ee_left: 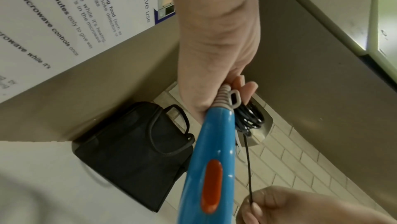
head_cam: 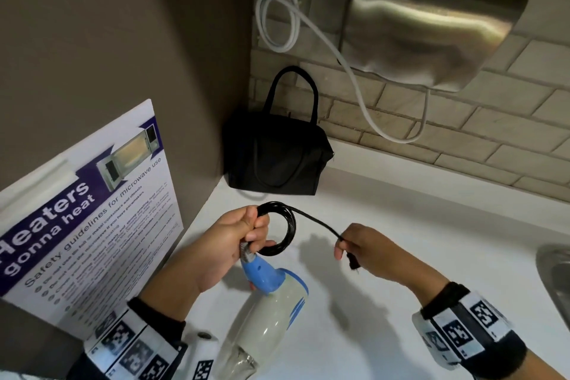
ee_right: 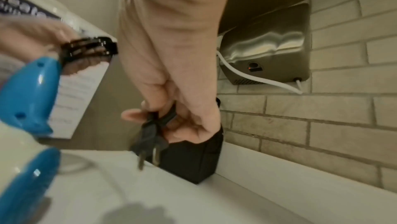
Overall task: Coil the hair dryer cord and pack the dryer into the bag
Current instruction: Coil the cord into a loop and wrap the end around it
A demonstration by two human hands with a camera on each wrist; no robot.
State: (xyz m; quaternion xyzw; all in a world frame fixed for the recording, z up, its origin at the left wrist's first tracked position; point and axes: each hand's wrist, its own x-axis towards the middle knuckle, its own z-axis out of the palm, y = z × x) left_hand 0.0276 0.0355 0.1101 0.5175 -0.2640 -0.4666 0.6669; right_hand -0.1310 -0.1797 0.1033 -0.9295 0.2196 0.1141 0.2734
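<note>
The blue and white hair dryer [head_cam: 271, 296] hangs nozzle-down over the white counter [head_cam: 401, 225]. My left hand [head_cam: 234, 237] grips the grey strain relief at the handle's end [ee_left: 223, 97] together with a black cord coil [head_cam: 282, 231] of several loops. From the coil a short straight stretch of cord runs right to my right hand [head_cam: 354, 245], which pinches it just above the black two-pin plug [ee_right: 150, 141]. The black handbag [head_cam: 277, 154] stands in the corner beyond both hands, its handles up.
A steel hand dryer [head_cam: 431, 25] with a looping white cable [head_cam: 277, 25] hangs on the tiled wall above the bag. A microwave safety poster [head_cam: 86, 210] covers the brown side panel at left. A metal sink rim [head_cam: 555, 274] shows at the right edge.
</note>
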